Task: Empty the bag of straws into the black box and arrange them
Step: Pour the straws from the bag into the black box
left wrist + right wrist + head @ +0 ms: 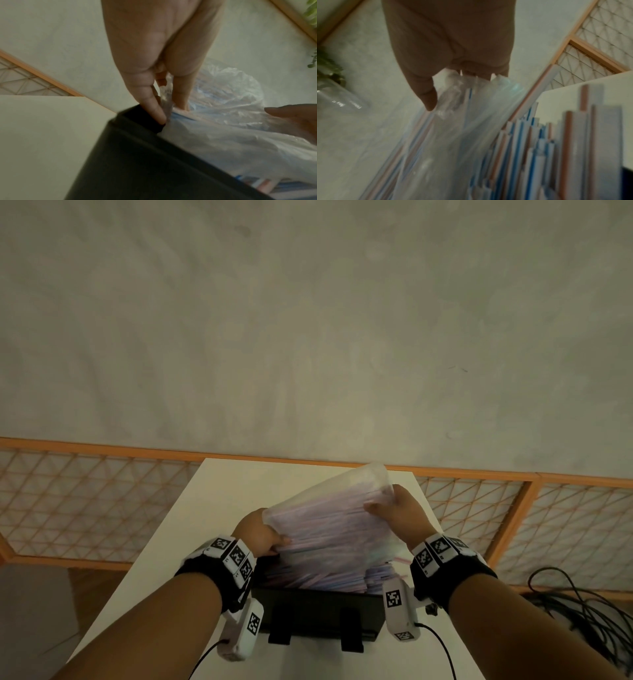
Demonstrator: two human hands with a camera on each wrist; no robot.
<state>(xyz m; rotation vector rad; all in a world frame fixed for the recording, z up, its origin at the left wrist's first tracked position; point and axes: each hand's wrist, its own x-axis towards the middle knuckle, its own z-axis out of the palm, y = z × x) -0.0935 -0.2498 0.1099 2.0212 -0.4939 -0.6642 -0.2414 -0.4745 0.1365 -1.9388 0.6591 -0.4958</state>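
Both hands on bag (329, 518), held tilted over box (322, 611), closed end up & away, mouth end down toward box.

L hand (258, 534) grasping bag's lower left edge, right at box's far-left corner; in left wrist view, fingers (154, 108) pinching bunched plastic against box rim (137, 121), thumb side pressed to film. R hand (399, 510) grasping bag's upper right edge, near closed end; in right wrist view, fingers (428, 97) curled into crumpled plastic (457, 86), tips partly hidden in film.

Straws (329, 575) piled in box, white w/ blue & pink/red stripes, heaped above rim, mostly lying same way, ends uneven. More straws visible thru bag film, still inside bag. One red-striped straw (399, 559) sticking out at pile's right side, beside R wrist. In right wrist view, straw ends (539, 142) stepped at diff lengths, one long straw (534, 92) leaning up along bag edge.

Box black, on white table (154, 542), near its front edge, two dark clips on near wall. Wrist bands w/ coded markers on both wrists, cables trailing off. Orange-framed lattice panel (85, 505) behind table; tangle of black cables (582, 607) on floor at right. Clear bottle (342, 97) & green leaves (327, 65) seen in right wrist view, blurred.
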